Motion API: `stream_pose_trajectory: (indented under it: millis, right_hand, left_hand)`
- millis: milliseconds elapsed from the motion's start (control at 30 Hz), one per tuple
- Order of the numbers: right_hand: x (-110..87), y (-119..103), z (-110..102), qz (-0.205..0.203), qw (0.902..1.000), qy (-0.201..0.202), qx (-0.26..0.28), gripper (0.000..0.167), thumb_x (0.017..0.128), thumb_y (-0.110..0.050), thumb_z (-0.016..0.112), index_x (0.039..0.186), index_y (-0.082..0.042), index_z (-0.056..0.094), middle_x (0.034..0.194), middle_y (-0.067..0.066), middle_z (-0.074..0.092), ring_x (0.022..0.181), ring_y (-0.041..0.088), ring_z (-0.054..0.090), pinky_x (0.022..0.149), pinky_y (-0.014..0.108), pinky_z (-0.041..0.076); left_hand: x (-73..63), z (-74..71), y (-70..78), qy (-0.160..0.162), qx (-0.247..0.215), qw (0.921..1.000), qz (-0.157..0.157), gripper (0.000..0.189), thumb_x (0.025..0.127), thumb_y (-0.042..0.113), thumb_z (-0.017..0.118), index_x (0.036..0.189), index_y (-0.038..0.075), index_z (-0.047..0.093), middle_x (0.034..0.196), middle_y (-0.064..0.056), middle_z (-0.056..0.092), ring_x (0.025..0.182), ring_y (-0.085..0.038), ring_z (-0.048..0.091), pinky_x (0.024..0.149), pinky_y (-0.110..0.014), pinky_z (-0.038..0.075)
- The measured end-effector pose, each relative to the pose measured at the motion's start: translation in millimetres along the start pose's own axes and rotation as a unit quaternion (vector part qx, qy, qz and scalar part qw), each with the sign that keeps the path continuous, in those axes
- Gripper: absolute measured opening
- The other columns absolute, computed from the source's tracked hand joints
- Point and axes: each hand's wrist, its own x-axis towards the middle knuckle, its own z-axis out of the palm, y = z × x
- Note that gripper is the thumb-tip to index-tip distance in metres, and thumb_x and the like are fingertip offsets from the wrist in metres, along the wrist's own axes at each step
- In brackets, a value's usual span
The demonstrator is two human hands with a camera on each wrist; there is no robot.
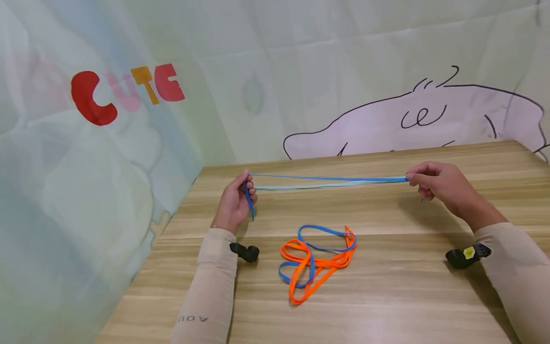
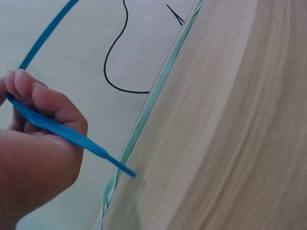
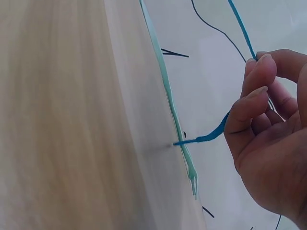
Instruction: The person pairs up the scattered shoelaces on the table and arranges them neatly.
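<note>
A blue flat shoelace (image 1: 326, 178) is stretched nearly level between the two hands, above the far part of the wooden table. My left hand (image 1: 233, 203) pinches it near one end, and the tipped end (image 2: 72, 136) hangs past the curled fingers. My right hand (image 1: 449, 188) pinches the other end between thumb and fingers; a short tipped tail (image 3: 208, 135) comes out below the fingers. Behind them a pale green shoelace (image 1: 296, 187) lies straight along the table's back, touched by neither hand. Closer in, an orange shoelace (image 1: 320, 263) lies in loose loops, tangled with another blue shoelace (image 1: 320, 227).
The wood-grain table (image 1: 378, 296) meets a printed cloth wall (image 1: 240, 57) at its back and left. A black wrist camera (image 1: 246, 252) is strapped to the left sleeve, another camera (image 1: 466, 256) to the right one.
</note>
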Motion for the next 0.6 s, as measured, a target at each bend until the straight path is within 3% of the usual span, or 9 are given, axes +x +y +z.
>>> stream_pose_trajectory:
  millis: [100,233,333,600]
  right_hand:
    - [-0.9,1,-1,0.009,0.9998,0.014,0.006,0.027,0.099,-0.023,0.065,0.108,0.003,0.065,0.084,-0.001,0.064,0.064,0.015,0.057,0.058,0.029,0.051]
    - [-0.3,1,-2,0.016,0.9993,0.018,0.030,0.012,0.099,-0.021,0.065,0.100,-0.011,0.071,0.082,-0.002,0.067,0.065,0.014,0.058,0.059,0.028,0.052]
    - [-0.7,2,-4,0.014,0.9989,0.015,0.042,0.011,0.101,-0.021,0.062,0.095,-0.021,0.071,0.083,-0.005,0.067,0.066,0.014,0.058,0.060,0.027,0.052]
    - [-1.9,5,-11,0.003,0.9992,0.006,0.039,0.014,0.103,-0.018,0.059,0.097,-0.020,0.071,0.084,-0.005,0.069,0.066,0.014,0.059,0.059,0.026,0.051]
  left_hand:
    - [0.8,-2.6,-0.2,-0.015,-0.012,0.9997,0.012,0.028,0.104,0.027,0.058,0.082,0.010,0.064,0.066,0.003,0.058,0.060,-0.011,0.051,0.056,-0.020,0.041]
    - [-1.0,-5.5,1.1,-0.022,-0.006,0.9995,0.021,0.027,0.104,0.026,0.058,0.084,0.009,0.065,0.067,0.003,0.059,0.061,-0.011,0.052,0.057,-0.021,0.041]
    - [-1.5,-6.3,1.6,-0.025,0.005,0.9995,0.020,0.026,0.104,0.025,0.057,0.085,0.008,0.065,0.068,0.002,0.059,0.062,-0.011,0.052,0.058,-0.021,0.042]
    - [0.8,-9.5,6.6,-0.017,0.086,0.9961,0.002,0.024,0.105,0.021,0.053,0.091,0.006,0.064,0.071,0.003,0.056,0.060,-0.009,0.051,0.056,-0.019,0.042]
